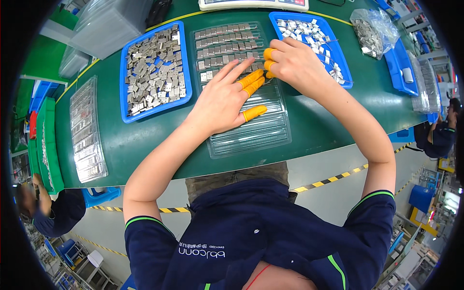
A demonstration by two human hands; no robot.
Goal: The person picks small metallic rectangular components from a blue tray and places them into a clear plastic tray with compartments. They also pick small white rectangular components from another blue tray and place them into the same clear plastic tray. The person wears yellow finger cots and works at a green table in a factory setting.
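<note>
A clear plastic tray (249,140) with ridged slots lies in front of me. Its far rows hold small grey metal pieces (227,36), and the near slots are bare. My left hand (220,104) rests over the tray's middle, fingers spread, with yellow finger cots on the thumb and two fingers. Opposite it, my right hand (298,63) is pinched at the tray's right edge, also wearing yellow cots. Whatever sits between its fingertips is hidden. To the left, a blue bin (186,72) holds many grey metal pieces; beyond my right hand, another blue bin (346,65) holds whitish ones.
A white device (253,6) stands at the far edge. Stacked clear boxes (108,29) and a clear tray (87,130) are at left, near a green bin (48,145). A bag of parts (372,34) lies far right. Co-workers sit at both sides.
</note>
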